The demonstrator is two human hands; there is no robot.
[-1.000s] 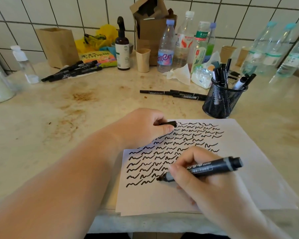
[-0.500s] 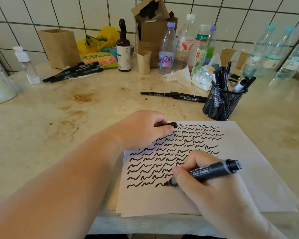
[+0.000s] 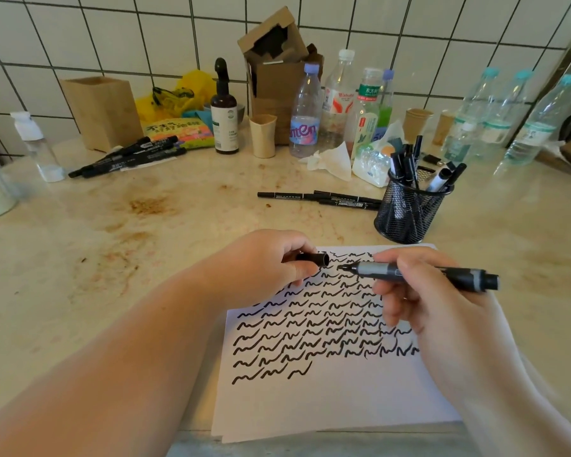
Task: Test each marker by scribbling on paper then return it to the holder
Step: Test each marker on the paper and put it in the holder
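Observation:
A white sheet of paper (image 3: pixel 343 400) lies at the counter's front edge, covered with rows of black scribbles. My right hand (image 3: pixel 422 301) grips a dark grey marker (image 3: pixel 419 273) above the paper, its bare tip pointing left. My left hand (image 3: pixel 267 262) pinches the black cap (image 3: pixel 314 259), whose open end faces the tip a short gap away. The black mesh holder (image 3: pixel 409 209) stands just behind the paper's far right corner with several markers upright in it.
Three thin black pens (image 3: pixel 320 197) lie left of the holder. A bunch of black markers (image 3: pixel 129 156) lies at the back left by a wooden box (image 3: pixel 103 110). Several bottles (image 3: pixel 305 113), a paper cup (image 3: pixel 262 135) and a cardboard carton (image 3: pixel 277 74) line the tiled wall.
My right hand finished a scribble in the bottom row, then lifted the marker off the paper and swung it up so its tip faces the cap. The left hand stayed in place.

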